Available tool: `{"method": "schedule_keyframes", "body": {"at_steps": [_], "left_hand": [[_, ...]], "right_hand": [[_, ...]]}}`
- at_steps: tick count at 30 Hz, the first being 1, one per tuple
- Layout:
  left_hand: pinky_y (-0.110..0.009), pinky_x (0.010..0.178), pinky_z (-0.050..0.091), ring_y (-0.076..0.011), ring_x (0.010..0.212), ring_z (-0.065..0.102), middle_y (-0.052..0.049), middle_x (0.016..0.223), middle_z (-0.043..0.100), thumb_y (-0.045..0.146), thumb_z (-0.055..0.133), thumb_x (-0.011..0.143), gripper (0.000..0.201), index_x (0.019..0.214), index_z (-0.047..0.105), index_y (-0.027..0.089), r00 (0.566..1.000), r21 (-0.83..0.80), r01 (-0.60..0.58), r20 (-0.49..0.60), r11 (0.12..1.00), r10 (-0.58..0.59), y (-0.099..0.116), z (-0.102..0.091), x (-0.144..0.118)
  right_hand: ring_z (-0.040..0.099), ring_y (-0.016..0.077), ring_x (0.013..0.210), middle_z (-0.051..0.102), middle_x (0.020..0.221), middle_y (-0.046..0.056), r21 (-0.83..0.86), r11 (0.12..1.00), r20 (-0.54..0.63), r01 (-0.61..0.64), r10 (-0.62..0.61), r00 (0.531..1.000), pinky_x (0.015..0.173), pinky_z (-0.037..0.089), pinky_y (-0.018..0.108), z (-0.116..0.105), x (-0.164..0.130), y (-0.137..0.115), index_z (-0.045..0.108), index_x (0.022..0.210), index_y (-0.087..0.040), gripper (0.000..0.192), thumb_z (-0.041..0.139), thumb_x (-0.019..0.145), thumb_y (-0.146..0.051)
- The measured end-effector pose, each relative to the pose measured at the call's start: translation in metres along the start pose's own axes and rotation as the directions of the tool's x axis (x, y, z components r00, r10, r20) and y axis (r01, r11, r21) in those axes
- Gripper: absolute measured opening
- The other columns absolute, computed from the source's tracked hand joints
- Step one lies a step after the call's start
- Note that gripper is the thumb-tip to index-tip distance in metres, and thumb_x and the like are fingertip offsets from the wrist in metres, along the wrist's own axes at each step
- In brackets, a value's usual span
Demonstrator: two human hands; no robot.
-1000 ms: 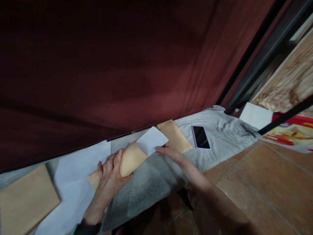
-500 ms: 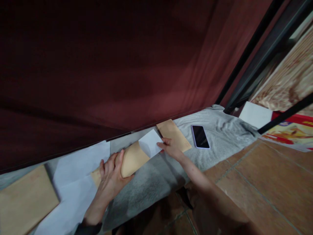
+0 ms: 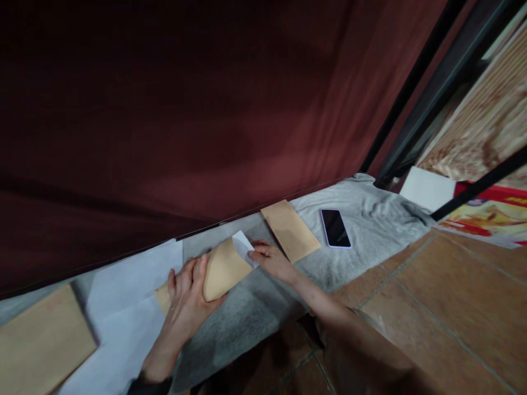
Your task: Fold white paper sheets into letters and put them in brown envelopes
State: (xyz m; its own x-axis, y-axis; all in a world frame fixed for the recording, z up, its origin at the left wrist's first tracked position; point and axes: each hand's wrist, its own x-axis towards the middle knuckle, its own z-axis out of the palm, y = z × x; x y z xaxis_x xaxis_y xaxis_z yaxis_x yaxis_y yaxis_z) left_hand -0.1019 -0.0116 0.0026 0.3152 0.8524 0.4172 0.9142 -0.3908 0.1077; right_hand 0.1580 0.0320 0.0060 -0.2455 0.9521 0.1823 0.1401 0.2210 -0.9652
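Observation:
My left hand (image 3: 187,296) is closed around a tan paper envelope (image 3: 225,270), its fingers on the far edge and its thumb on the near one. A folded white paper (image 3: 244,246) sticks out of the envelope's right end, most of it hidden inside. My right hand (image 3: 272,260) pinches that paper's outer edge between thumb and fingers. Just beyond the right hand lies another tan envelope (image 3: 291,230) on the grey cloth.
White sheets (image 3: 132,274) lie left of my left hand. A thick tan envelope stack (image 3: 45,340) sits at the far left. A phone (image 3: 336,228) rests on the grey cloth (image 3: 370,219). A dark red curtain (image 3: 247,137) rises behind; black metal bars (image 3: 407,99) stand at right.
The right hand has moved left, pushing the white paper deeper into the envelope, so less of it shows. The left hand keeps its hold on the envelope.

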Motion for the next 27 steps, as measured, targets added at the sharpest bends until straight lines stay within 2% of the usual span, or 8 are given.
{"method": "schedule_keyframes", "body": {"at_steps": [9, 17, 22, 25, 27], "left_hand": [[-0.064, 0.120, 0.012, -0.0390, 0.142, 0.038, -0.024, 0.148, 0.041, 0.050, 0.062, 0.082, 0.096, 0.159, 0.015, 0.016, 0.998, 0.004, -0.062, -0.028, 0.998, 0.062, 0.0043, -0.0027, 0.0018], [-0.063, 0.121, 0.013, -0.0392, 0.141, 0.039, -0.024, 0.148, 0.041, 0.054, 0.059, 0.083, 0.094, 0.158, 0.015, 0.017, 0.997, 0.014, -0.077, -0.012, 0.997, 0.077, 0.0077, -0.0014, 0.0038], [-0.063, 0.120, 0.014, -0.0394, 0.141, 0.040, -0.025, 0.146, 0.043, 0.054, 0.058, 0.084, 0.093, 0.157, 0.017, 0.015, 0.992, 0.012, -0.123, -0.035, 0.992, 0.123, 0.0066, 0.0012, 0.0045], [-0.064, 0.119, 0.016, -0.0401, 0.139, 0.042, -0.025, 0.143, 0.045, 0.055, 0.059, 0.084, 0.093, 0.157, 0.019, 0.013, 0.989, 0.015, -0.136, -0.049, 0.991, 0.137, 0.0058, 0.0022, 0.0052], [-0.064, 0.119, 0.017, -0.0403, 0.138, 0.043, -0.026, 0.143, 0.046, 0.054, 0.059, 0.084, 0.092, 0.157, 0.021, 0.012, 0.989, 0.014, -0.136, -0.057, 0.991, 0.137, 0.0055, 0.0022, 0.0054]], "right_hand": [[0.061, 0.0198, 0.085, 0.066, 0.088, 0.003, 0.103, 0.989, 0.094, -0.107, 0.097, 0.991, 0.076, 0.047, 0.029, 0.0019, -0.0014, -0.0001, 0.066, 0.061, -0.023, 0.034, 0.060, 0.089, -0.042], [0.050, 0.0145, 0.060, 0.058, 0.065, -0.001, 0.121, 0.979, 0.137, -0.165, 0.148, 0.980, 0.053, 0.037, 0.027, 0.0088, -0.0043, 0.0023, 0.065, 0.056, -0.024, 0.031, 0.061, 0.085, -0.034], [0.045, 0.0129, 0.056, 0.051, 0.055, -0.003, 0.056, 0.985, 0.195, -0.161, 0.148, 0.970, 0.053, 0.036, 0.027, 0.0049, -0.0028, -0.0016, 0.060, 0.053, -0.022, 0.034, 0.058, 0.086, -0.026], [0.046, 0.0116, 0.058, 0.050, 0.057, -0.004, -0.028, 0.985, 0.244, -0.172, 0.173, 0.954, 0.056, 0.036, 0.025, 0.0043, 0.0000, -0.0025, 0.054, 0.051, -0.021, 0.036, 0.059, 0.087, -0.021], [0.048, 0.0111, 0.061, 0.051, 0.060, -0.004, -0.063, 0.978, 0.226, -0.201, 0.210, 0.951, 0.057, 0.036, 0.024, 0.0060, 0.0016, -0.0008, 0.056, 0.056, -0.020, 0.033, 0.061, 0.088, -0.022]]}}
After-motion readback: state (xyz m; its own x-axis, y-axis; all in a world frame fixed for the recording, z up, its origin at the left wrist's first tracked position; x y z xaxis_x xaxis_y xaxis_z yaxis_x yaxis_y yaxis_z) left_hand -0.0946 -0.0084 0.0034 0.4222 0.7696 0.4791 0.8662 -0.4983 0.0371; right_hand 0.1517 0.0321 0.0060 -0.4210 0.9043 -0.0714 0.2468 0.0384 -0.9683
